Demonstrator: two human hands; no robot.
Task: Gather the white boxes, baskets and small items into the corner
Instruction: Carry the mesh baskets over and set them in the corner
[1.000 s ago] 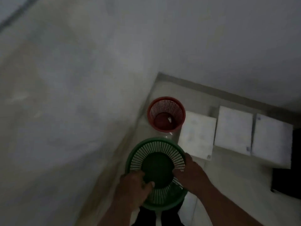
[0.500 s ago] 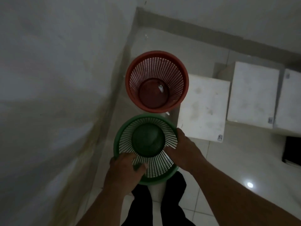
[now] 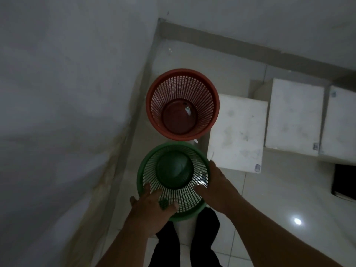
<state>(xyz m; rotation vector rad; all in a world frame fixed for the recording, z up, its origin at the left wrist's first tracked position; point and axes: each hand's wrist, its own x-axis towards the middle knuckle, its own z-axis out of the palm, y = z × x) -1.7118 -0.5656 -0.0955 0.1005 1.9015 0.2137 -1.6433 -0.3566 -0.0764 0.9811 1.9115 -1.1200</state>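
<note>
Two bare hands meet at a green basket [image 3: 174,170], low by the left wall [image 3: 67,93]; whether it rests on the floor [image 3: 269,199] is unclear. The left grip [image 3: 152,207] lies open, fingers spread over the near rim. The right grip [image 3: 215,187] runs along the right rim, thumb inside on the mesh; whether it squeezes or only rests cannot be told.

Just beyond stands a red basket [image 3: 182,105] holding a small white item [image 3: 187,110]. Three white boxes [image 3: 237,133] sit in a row to the right, the nearest just beside both baskets.

The gathering looks mostly done: baskets and boxes are grouped near the corner [image 3: 159,22], with some bare floor between. A dark object [image 3: 344,182] is cut off at the right edge and may still need moving. Dim light hides what the small item is.
</note>
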